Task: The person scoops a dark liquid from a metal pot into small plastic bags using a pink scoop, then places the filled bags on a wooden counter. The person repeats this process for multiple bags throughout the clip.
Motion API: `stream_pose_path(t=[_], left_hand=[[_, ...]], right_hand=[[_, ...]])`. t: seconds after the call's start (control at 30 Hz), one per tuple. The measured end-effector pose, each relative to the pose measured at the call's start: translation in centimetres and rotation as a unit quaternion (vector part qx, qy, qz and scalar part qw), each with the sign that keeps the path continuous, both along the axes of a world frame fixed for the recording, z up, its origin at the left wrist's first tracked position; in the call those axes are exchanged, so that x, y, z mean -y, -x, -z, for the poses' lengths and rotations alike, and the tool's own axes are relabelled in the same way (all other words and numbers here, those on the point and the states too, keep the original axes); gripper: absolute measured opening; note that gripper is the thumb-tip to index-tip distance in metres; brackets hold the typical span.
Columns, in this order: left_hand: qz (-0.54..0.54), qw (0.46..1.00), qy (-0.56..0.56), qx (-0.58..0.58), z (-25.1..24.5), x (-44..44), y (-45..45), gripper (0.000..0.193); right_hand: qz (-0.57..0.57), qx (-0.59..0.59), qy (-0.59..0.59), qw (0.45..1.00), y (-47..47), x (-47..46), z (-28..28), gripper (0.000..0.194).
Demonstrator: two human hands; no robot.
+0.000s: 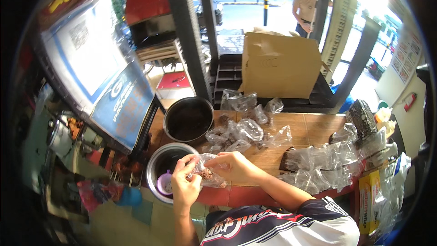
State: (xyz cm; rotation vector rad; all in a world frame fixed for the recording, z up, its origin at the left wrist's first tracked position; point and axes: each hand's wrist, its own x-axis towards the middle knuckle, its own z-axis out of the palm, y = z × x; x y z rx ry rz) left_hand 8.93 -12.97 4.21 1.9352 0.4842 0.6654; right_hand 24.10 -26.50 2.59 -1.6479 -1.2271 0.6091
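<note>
My left hand (186, 179) and my right hand (235, 167) both grip the gathered top of a clear plastic bag (207, 175) holding small brown pieces. The bag is above the counter's front edge, beside a metal pot (152, 167). Inside that pot sits a purple perforated scoop or strainer (165, 181); my left hand and the bag hide part of the pot. Behind it stands a second, dark-bottomed pot (187, 119). Several clear plastic bags (244, 131) with brown contents lie heaped beyond my hands. To the right, more bags (315, 159) with dark brown contents lie in rows.
The wood-look counter (297, 124) has a red tiled front edge (242, 194). A cardboard box (281, 65) stands behind it. A payment sign (123, 102) rises at left. A yellow wrap box (368, 203) lies at right. Outside, a person (305, 7) holds a pole.
</note>
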Motion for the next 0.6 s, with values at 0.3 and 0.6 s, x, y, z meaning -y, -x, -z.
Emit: stream_pose_path(t=[0.3,0.6], left_hand=[[-0.162,0.984,0.047,0.052,-1.7,-5.0,12.8,0.037],[-0.418,0.906,-0.066,0.013,2.4,-7.9,25.8,0.046]], right_hand=[[0.077,-0.154,-0.047,0.984,0.1,-6.7,1.7,0.017],[-0.018,0.097,-0.008,0.995,3.5,-14.9,7.1,0.017]])
